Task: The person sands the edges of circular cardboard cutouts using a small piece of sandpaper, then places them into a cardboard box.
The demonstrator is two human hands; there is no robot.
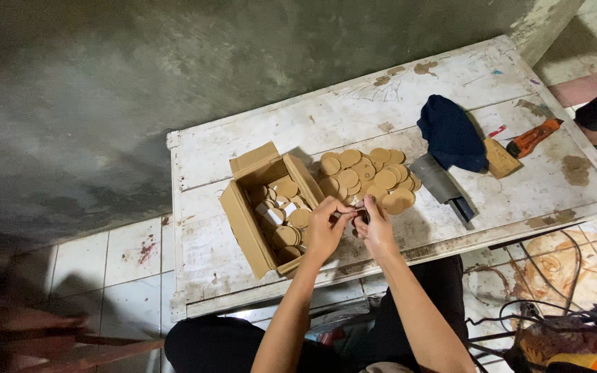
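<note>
Matt brown cardboard box (247, 221), soft-edged flaps. Tan discs (364, 176), dull, smooth-faced, wood or pressed board, hard to tell. Wooden table (354, 114) in chipped white paint, stained and rough. Dark blue cloth (450, 135), limp, matt. Grey metal blade (440, 181), dull sheen. Orange plastic handle (533, 138). Glazed floor tiles (126, 252), slightly glossy. Rough concrete wall (174, 62).

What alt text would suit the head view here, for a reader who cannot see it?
Both hands, left hand and right hand, meet over a worn white table, pinching something small between them. Beside them lie a pile of tan discs and an open cardboard box holding more.
</note>
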